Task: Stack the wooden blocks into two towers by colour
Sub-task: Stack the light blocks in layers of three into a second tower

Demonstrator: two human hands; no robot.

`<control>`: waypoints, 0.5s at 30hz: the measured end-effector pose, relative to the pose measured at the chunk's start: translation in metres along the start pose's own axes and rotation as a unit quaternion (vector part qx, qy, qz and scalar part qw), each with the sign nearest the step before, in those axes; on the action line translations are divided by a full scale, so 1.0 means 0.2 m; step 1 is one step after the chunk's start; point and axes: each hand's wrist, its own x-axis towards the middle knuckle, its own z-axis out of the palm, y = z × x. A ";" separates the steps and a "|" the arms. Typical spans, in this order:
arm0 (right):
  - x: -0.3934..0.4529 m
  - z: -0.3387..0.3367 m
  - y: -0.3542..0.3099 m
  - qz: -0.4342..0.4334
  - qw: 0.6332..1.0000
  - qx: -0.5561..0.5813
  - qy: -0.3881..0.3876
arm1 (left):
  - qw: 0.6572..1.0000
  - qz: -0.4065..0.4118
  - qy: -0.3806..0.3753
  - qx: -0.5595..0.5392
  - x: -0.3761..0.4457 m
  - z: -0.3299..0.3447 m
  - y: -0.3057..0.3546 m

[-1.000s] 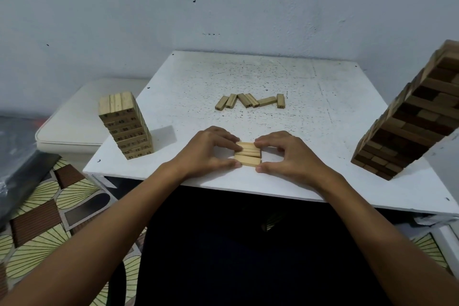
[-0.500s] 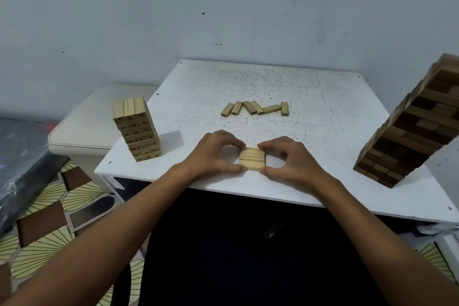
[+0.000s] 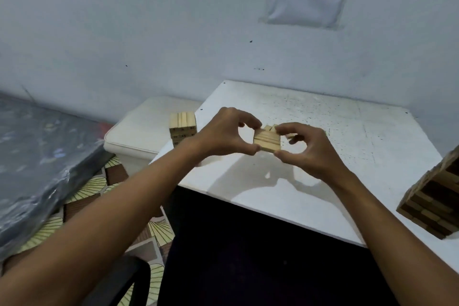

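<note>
Lifted since half a second ago: set of light blocks, then flat on tabletop near front edge, now raised clear, shadow beneath. Left hand fingers curled, thumb and fingertips pinching set's left side. Right hand curled likewise, pinching right side. Blocks lie side by side, level. Light tower at front-left corner of tabletop, partly behind left wrist. Dark tower at right edge, cropped. Loose blocks behind hands mostly hidden.
</note>
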 end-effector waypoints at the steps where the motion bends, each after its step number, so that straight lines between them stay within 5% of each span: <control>1: 0.04 0.01 -0.03 -0.009 1.000 0.007 0.001 | 1.000 0.002 0.012 0.007 0.00 -0.06 0.00; 15: 0.56 0.37 -0.33 -0.111 0.989 0.055 -0.084 | 0.991 -0.070 0.108 0.026 -0.19 -0.60 -0.22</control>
